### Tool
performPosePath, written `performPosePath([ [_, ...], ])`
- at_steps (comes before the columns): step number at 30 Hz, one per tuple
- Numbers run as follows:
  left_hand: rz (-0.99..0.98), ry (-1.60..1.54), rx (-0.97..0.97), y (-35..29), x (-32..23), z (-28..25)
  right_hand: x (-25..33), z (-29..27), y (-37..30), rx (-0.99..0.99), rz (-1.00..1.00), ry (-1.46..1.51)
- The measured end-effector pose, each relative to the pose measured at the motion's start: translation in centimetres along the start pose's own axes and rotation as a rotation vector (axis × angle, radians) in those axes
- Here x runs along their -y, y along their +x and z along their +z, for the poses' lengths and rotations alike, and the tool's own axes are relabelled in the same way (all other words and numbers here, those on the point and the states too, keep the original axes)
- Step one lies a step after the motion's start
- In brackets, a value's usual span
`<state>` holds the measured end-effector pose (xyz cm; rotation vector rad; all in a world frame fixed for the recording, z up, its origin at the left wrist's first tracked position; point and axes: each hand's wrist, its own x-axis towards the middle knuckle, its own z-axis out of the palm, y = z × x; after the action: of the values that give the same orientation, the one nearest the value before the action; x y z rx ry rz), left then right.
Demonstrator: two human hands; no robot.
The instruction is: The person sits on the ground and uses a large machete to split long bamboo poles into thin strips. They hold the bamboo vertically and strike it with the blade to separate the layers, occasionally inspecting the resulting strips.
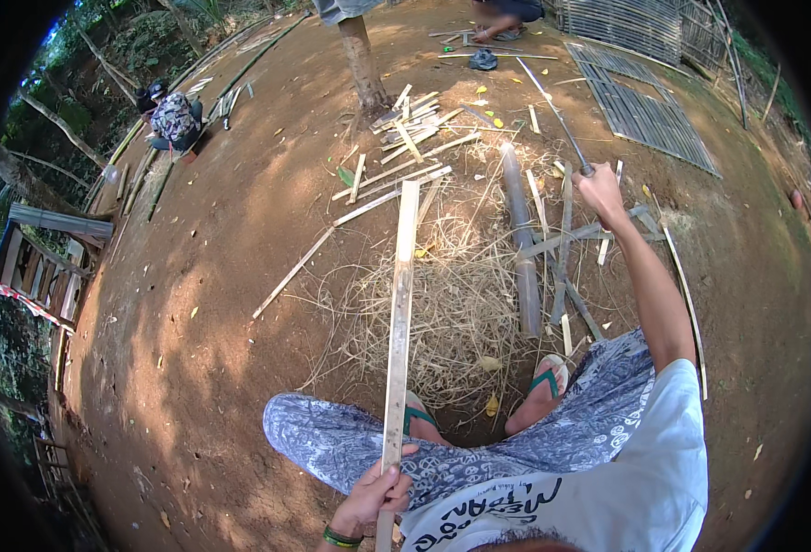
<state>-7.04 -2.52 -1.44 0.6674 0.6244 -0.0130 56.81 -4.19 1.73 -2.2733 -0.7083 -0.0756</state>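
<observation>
Pale bamboo, a long strip [400,322], lies in the grip of my left hand [376,499], the thumb and fingers pinching it close to its near end, with a short length running on below the hand. From there the strip slants away from me past my printed trousers [327,437], its far end well beyond my fingers and above the heap of shavings [451,317] on the ground. My right hand [600,195], stretched out ahead and to the right, has its fingers curled tight round the handle of a long knife [558,118]; the blade points forward and to the left, well apart from the strip. A dark pole [519,244] lies between the shavings and some crossed sticks [563,248] (my sandals [550,375] are just this side of it all). More cut pieces [414,132] are scattered near a tree trunk [362,69].
</observation>
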Motion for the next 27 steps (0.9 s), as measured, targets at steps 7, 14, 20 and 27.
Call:
performPosePath([
  [7, 0.118, -0.01, 0.169, 5.5, -4.4, 2.5, 10.1, 3.1, -14.3, 0.449, -0.433, 0.067],
  [14, 0.148, -0.082, 0.227, 8.2, -6.8, 4.0, 12.1, 3.6, -22.5, 0.515, -0.889, 0.052],
  [20, 0.112, -0.057, 0.231, 5.9, -5.5, 3.8, 11.3, 2.6, -14.8, 0.283, -0.461, -0.022],
  [27, 0.138, -0.074, 0.264, 5.7, -4.9, 2.8, 12.0, 3.4, -17.0, 0.235, -0.871, -0.07],
])
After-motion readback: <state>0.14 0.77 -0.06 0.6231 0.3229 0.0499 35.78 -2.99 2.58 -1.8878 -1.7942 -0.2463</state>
